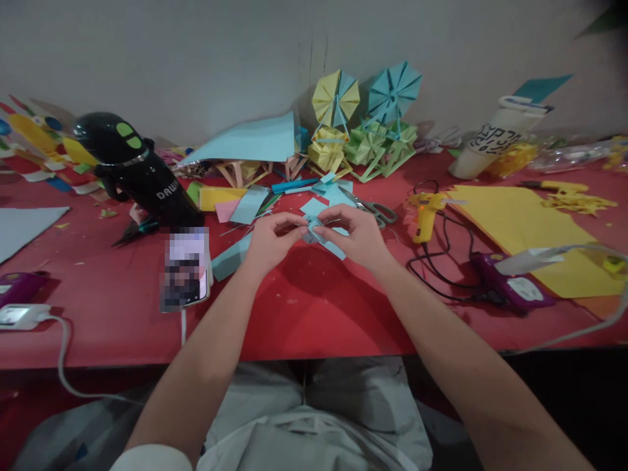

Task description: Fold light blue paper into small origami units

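Between my fingertips is a small folded piece of light blue paper (pixel 313 227), just above the red table (pixel 314 314). My left hand (pixel 275 241) pinches its left side, and my right hand (pixel 354 234) pinches the right side. How the folds run is partly hidden by my fingers. Loose blue paper pieces (pixel 338 193) lie behind and beside my hands. To the right of them rest scissors (pixel 380 210), and a longer blue strip (pixel 233 256) lies near my left wrist.
A phone (pixel 186 275) on a cable and a black bottle (pixel 147 173) stand left. Folded paper models (pixel 338 108) line the wall. On the right are a yellow glue gun (pixel 426 216), a purple power strip (pixel 513 284), yellow sheets (pixel 530 229) and a white cup (pixel 498 137).
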A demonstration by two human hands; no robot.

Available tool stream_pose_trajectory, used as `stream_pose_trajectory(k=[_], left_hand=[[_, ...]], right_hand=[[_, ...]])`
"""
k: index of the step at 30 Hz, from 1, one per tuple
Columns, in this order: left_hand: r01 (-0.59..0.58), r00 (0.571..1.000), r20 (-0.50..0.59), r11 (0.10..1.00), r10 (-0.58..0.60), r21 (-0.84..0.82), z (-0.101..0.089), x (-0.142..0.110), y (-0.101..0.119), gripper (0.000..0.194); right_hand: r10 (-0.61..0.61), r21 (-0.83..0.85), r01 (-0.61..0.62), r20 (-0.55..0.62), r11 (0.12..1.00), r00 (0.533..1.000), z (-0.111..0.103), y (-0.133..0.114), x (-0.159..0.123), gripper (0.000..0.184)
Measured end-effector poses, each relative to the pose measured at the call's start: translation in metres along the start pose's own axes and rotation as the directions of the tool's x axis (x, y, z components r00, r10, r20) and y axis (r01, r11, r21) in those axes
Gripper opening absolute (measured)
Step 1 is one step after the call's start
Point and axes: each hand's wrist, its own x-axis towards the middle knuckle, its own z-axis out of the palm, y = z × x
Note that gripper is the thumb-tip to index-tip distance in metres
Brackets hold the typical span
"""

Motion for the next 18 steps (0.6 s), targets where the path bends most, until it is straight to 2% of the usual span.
stream_pose_trajectory(k=[4, 10, 18], left_hand=[[-0.001, 1.0, 0.007, 1.0, 0.001, -0.001, 0.0003, 0.0001, -0.002, 0.016], [-0.039, 0.999, -0.025, 0.995, 0.041, 0.096, 0.0011, 0.0007, -0.0063, 0.006], [-0.106, 0.993, -0.025, 0.966, 0.115, 0.235, 0.0025, 0.0, -0.0095, 0.01]], right_hand=[[-0.022, -0.013, 0.023, 0.012, 1.0, 1.0, 0.0004, 0.0022, -0.0004, 0.028], [-0.052, -0.035, 0.053, 0.022, 0.998, 0.998, 0.0044, 0.0052, -0.0014, 0.018], [0.005, -0.05, -0.004, 0.031, 0.999, 0.999, 0.0082, 0.0041, -0.0018, 0.027]])
